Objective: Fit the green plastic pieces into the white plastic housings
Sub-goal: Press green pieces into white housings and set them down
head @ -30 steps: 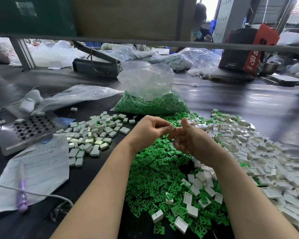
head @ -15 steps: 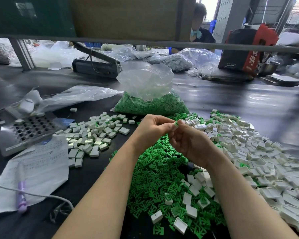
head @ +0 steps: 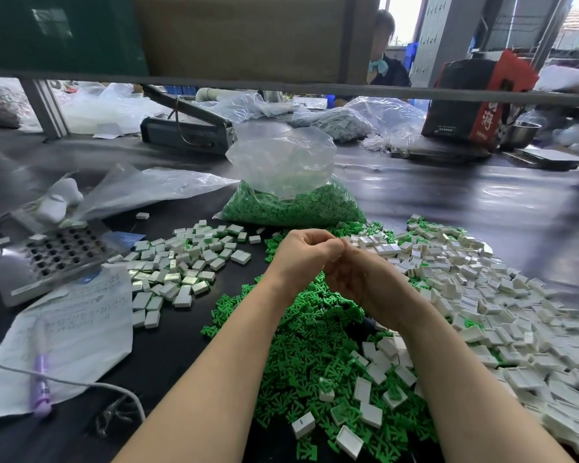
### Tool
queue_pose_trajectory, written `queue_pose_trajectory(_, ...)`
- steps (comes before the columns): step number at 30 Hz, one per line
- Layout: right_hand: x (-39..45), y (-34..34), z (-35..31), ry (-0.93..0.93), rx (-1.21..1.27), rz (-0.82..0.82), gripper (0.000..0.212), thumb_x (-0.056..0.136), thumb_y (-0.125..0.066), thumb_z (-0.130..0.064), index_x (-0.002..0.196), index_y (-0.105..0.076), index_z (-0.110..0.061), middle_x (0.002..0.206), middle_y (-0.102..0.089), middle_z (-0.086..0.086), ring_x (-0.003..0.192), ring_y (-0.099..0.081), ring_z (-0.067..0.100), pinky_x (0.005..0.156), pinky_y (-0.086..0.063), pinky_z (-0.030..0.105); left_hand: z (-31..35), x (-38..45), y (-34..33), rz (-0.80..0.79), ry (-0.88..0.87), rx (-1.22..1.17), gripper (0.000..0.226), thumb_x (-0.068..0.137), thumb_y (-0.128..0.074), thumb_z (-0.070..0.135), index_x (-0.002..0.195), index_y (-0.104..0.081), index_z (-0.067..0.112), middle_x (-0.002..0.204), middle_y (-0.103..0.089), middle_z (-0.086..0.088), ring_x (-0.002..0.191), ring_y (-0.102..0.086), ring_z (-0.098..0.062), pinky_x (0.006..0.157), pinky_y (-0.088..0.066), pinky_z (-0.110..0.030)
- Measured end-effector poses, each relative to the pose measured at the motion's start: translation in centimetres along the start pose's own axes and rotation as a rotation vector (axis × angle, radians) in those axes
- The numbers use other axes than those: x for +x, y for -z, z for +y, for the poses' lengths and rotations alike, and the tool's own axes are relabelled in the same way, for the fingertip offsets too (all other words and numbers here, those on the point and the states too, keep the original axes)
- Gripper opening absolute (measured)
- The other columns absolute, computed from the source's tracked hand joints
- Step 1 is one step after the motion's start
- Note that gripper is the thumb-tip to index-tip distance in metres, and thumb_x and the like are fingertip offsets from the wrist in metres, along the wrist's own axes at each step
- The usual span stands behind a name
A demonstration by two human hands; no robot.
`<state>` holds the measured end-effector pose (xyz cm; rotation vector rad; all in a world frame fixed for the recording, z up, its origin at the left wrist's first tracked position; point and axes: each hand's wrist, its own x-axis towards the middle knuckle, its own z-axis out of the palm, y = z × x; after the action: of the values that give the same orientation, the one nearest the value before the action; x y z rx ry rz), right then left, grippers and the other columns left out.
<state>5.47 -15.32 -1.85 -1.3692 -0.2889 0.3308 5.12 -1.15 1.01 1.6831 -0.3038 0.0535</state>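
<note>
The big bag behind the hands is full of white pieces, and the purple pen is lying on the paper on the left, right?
Not quite. The head view shows the bag behind the hands holds green pieces, not white ones. The rest is right: the purple pen lies on the paper on the left.

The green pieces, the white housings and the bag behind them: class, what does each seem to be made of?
Green pieces: probably moulded plastic, matt, one even bright colour, all the same branched shape.
White housings: likely rigid plastic, smooth with a slight sheen, crisp box edges.
Bag: thin clear plastic film, glossy, crinkled, with the green contents showing through.
</note>
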Motion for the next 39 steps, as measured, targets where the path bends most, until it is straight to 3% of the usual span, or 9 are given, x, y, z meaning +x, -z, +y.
queue_pose_trajectory(5, 0.0, 0.1, 0.2, 0.014, 0.056, -0.002, 0.027, 0.085, -0.063, -0.040, 0.092, -0.064, -0.014, 0.076, -0.062, -0.001, 0.067, -0.054, 0.010, 0.068, -0.032, 0.027, 0.2, -0.1, -0.3, 0.013, 0.019, 0.007, 0.020, 0.071, -0.057, 0.025, 0.070, -0.067, 0.009, 0.057, -0.056, 0.003, 0.047, -0.045, -0.003, 0.047, -0.037, -0.013)
queue_pose_trajectory(11, 0.0, -0.3, 0.4, 0.062, 0.066, 0.025, 0.033, 0.079, -0.061, -0.037, 0.096, -0.062, -0.008, 0.074, -0.058, 0.000, 0.067, -0.047, 0.011, 0.063, -0.036, 0.023, -0.1, 0.0, -0.2, 0.020, 0.010, 0.021, 0.025, 0.087, -0.058, 0.006, 0.064, -0.066, 0.012, 0.052, -0.054, 0.007, 0.043, -0.043, 0.000, 0.045, -0.035, -0.011)
queue_pose_trajectory(17, 0.0, -0.2, 0.3, 0.093, 0.021, 0.057, 0.021, 0.086, -0.061, -0.028, 0.093, -0.068, -0.009, 0.075, -0.052, 0.004, 0.066, -0.043, 0.013, 0.061, -0.031, 0.027, 0.1, -0.3, -0.2, -0.022, 0.004, 0.025, 0.017, 0.080, -0.058, 0.016, 0.066, -0.069, 0.016, 0.051, -0.058, 0.011, 0.045, -0.048, 0.002, 0.048, -0.038, -0.009)
queue_pose_trajectory(24, 0.1, -0.8, 0.1, 0.095, -0.030, 0.052, 0.029, 0.089, -0.058, -0.047, 0.077, -0.067, -0.022, 0.065, -0.050, -0.004, 0.058, -0.039, 0.009, 0.054, -0.030, 0.021, 0.1, 0.1, 0.1, 0.020, 0.039, 0.041, 0.032, 0.071, -0.052, 0.027, 0.075, -0.066, -0.002, 0.059, -0.055, 0.002, 0.052, -0.042, -0.007, 0.049, -0.036, -0.018)
queue_pose_trajectory(27, 0.0, -0.8, -0.4, 0.086, -0.160, 0.072, 0.044, 0.087, -0.051, -0.056, 0.080, -0.063, -0.014, 0.061, -0.050, 0.000, 0.051, -0.040, 0.010, 0.046, -0.030, 0.018, 0.2, 0.2, 0.7, 0.010, 0.066, 0.079, 0.020, 0.074, -0.054, 0.026, 0.065, -0.064, 0.011, 0.059, -0.056, 0.003, 0.054, -0.044, -0.008, 0.052, -0.036, -0.019)
queue_pose_trajectory(30, -0.2, -0.4, -1.2, 0.086, -0.374, 0.173, 0.051, 0.089, -0.048, -0.056, 0.081, -0.064, -0.009, 0.055, -0.054, 0.001, 0.044, -0.042, 0.007, 0.045, -0.034, 0.015, -0.1, 0.5, 2.4, 0.071, 0.125, 0.195, 0.021, 0.071, -0.060, 0.034, 0.068, -0.071, 0.017, 0.071, -0.069, -0.003, 0.062, -0.054, -0.009, 0.062, -0.042, -0.027)
queue_pose_trajectory(33, -0.5, 0.9, -1.6, 0.118, -0.564, 0.354, 0.031, 0.098, -0.053, -0.035, 0.082, -0.063, -0.011, 0.061, -0.058, 0.000, 0.052, -0.047, 0.011, 0.050, -0.039, 0.020, -1.2, 0.6, 5.7, 0.221, 0.188, 0.450, 0.014, 0.085, -0.066, 0.032, 0.078, -0.073, 0.022, 0.074, -0.071, 0.003, 0.065, -0.066, -0.011, 0.056, -0.048, -0.029)
queue_pose_trajectory(36, -0.9, 2.3, -1.7, 0.137, -0.716, 0.525, 0.015, 0.096, -0.060, -0.022, 0.082, -0.059, -0.014, 0.075, -0.063, 0.006, 0.068, -0.059, 0.023, 0.063, -0.052, 0.035, -2.5, 0.3, 9.3, 0.442, 0.251, 0.880, 0.015, 0.084, -0.068, 0.037, 0.081, -0.073, 0.023, 0.075, -0.068, 0.004, 0.079, -0.064, -0.023, 0.064, -0.043, -0.028)
queue_pose_trajectory(39, -1.1, 3.3, -1.8, 0.089, -0.961, 0.569, 0.008, 0.093, -0.064, -0.020, 0.089, -0.063, -0.014, 0.081, -0.065, 0.003, 0.071, -0.061, 0.021, 0.062, -0.051, 0.030, -3.4, -0.1, 11.7, 0.595, 0.352, 1.053, 0.017, 0.079, -0.072, 0.035, 0.087, -0.073, 0.020, 0.086, -0.070, -0.005, 0.083, -0.061, -0.029, 0.065, -0.040, -0.030)
